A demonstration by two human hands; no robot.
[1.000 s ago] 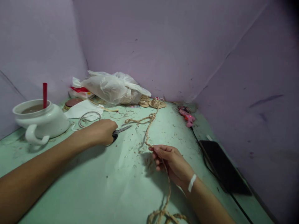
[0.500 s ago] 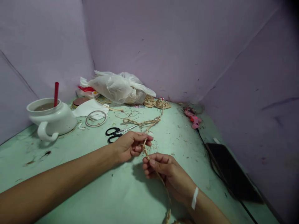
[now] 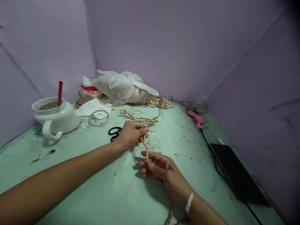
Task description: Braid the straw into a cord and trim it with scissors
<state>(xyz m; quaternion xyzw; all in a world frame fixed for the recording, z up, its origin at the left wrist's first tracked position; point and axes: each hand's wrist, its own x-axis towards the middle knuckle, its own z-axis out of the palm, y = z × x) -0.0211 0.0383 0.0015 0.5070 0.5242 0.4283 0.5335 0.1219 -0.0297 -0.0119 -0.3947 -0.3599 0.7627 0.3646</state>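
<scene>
A tan braided cord [image 3: 145, 146] runs between my two hands over the green tabletop. My left hand [image 3: 133, 132] pinches it at the upper end, thumb against the fingers. Lower and to the right, my right hand [image 3: 160, 167] holds the same cord between thumb and forefinger, its other fingers loosely curled. Past my right hand the cord trails down to the bottom edge of the view. Beyond my left hand, more cord [image 3: 140, 118] lies on the table and leads to small woven pieces [image 3: 164, 103] at the back. Black-handled scissors [image 3: 114, 132] lie partly hidden behind my left hand.
On the left stands a white mug [image 3: 58, 117] holding brownish liquid and a red stick [image 3: 60, 93]. A ring [image 3: 98, 125], white paper [image 3: 91, 107] and a plastic bag [image 3: 122, 87] lie behind. To the right are a pink glue gun [image 3: 198, 120] and a dark phone [image 3: 236, 172].
My left hand has moved up along the cord, covering more of the scissors. A longer braided stretch shows between my hands. The view has shifted slightly.
</scene>
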